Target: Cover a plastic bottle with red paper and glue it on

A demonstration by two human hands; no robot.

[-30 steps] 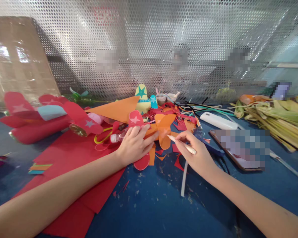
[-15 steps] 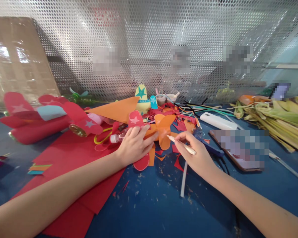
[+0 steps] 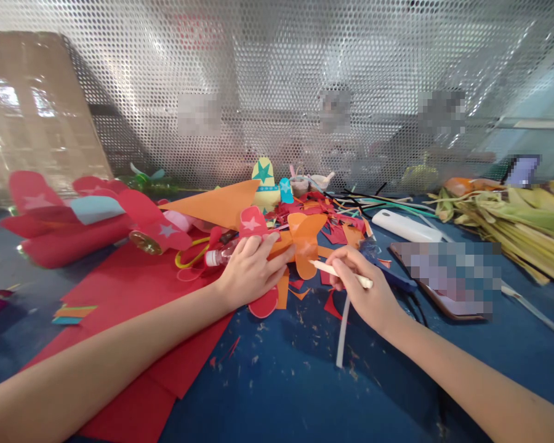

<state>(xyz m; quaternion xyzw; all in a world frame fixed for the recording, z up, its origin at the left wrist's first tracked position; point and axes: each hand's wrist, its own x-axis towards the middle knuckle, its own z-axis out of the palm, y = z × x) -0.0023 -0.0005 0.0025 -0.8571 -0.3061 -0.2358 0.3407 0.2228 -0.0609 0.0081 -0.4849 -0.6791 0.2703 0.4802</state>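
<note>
My left hand (image 3: 250,274) lies over a small toy airplane built on a plastic bottle (image 3: 215,256), its fingers wrapped round the body. A red paper wing with a pink star (image 3: 252,223) sticks up behind the hand, and a rounded red end (image 3: 264,303) shows below it. On the airplane's right end stands an orange paper piece with rounded lobes (image 3: 305,237). In a pinch, my right hand (image 3: 367,295) holds a slim cream-white pen (image 3: 344,271). Its tip is at the lower lobe of the orange piece; I cannot tell whether they touch.
Red paper sheets (image 3: 133,344) lie under my left arm. A larger red airplane (image 3: 74,240) stands left, an orange paper cone (image 3: 221,206) behind. Paper scraps (image 3: 335,234) litter the middle. A phone (image 3: 425,271), a white glue-gun-like body (image 3: 406,226) and corn husks (image 3: 512,215) lie right.
My right hand and the pen have shifted slightly right and down, and the tip sits lower on the orange piece. My left hand and the airplane look unmoved.
</note>
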